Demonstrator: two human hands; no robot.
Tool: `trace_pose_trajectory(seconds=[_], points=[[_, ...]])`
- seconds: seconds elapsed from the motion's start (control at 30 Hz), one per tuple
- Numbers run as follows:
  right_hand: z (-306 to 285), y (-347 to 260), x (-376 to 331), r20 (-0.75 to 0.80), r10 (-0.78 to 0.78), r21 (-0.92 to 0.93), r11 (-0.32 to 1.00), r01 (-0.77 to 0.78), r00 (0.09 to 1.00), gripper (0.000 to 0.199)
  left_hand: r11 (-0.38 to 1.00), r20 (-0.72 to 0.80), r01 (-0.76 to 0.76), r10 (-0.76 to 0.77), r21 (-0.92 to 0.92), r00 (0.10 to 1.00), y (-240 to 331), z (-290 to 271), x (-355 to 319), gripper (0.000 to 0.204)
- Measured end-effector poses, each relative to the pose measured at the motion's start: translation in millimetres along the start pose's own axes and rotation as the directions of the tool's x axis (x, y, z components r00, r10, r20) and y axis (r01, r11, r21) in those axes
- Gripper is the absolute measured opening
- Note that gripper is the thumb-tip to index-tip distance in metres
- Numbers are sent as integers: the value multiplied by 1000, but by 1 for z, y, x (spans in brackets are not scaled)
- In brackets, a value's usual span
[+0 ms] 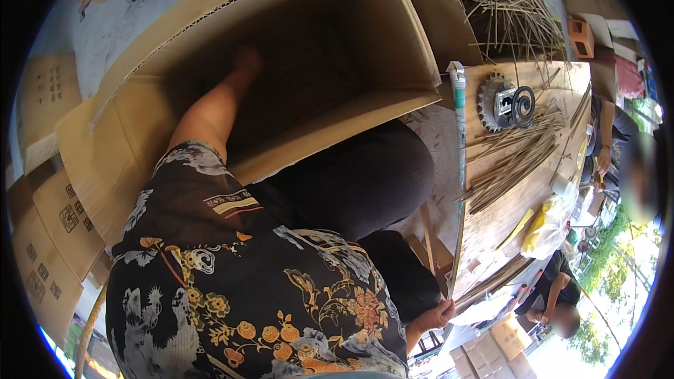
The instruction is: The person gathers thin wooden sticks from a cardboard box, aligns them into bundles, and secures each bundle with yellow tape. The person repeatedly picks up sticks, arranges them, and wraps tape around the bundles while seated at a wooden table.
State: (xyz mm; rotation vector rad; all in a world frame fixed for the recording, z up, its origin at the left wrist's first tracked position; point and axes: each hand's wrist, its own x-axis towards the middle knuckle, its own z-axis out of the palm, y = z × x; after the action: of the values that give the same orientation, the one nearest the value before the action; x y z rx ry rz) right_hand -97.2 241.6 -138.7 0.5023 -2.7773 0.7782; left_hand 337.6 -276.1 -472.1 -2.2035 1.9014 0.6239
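A large open cardboard box (407, 35) stands in front of me. My left arm reaches deep into it, and my left hand (247, 62) is in the shadow inside, with its fingers hidden. My right hand (437, 314) is closed at the near edge of the wooden table (491, 238), to the right of my knees; what its fingers grip there is too small to make out. On the table lie a bunch of thin brown sticks (512, 161) and a toothed metal wheel (489, 102) with a black spiral coil (523, 107) against it.
A heap of loose sticks (502, 0) lies beyond the table. A clear plastic bag with yellow contents (547, 228) rests on the tabletop. Closed cartons (56, 231) are stacked at my left. Two other people (558, 288) are on the table's far side.
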Motion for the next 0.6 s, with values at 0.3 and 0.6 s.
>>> trace_pose_trajectory(seconds=[0.3, 0.6], points=[[0, 1, 1, 32, 17, -12, 1000, -16, 999, 18, 962, 12, -192, 193, 192, 981, -10, 20, 8, 39], [2, -1, 2, 37, -6, -48, 999, 8, 999, 17, 963, 140, -192, 167, 191, 976, 0, -2, 6, 32]])
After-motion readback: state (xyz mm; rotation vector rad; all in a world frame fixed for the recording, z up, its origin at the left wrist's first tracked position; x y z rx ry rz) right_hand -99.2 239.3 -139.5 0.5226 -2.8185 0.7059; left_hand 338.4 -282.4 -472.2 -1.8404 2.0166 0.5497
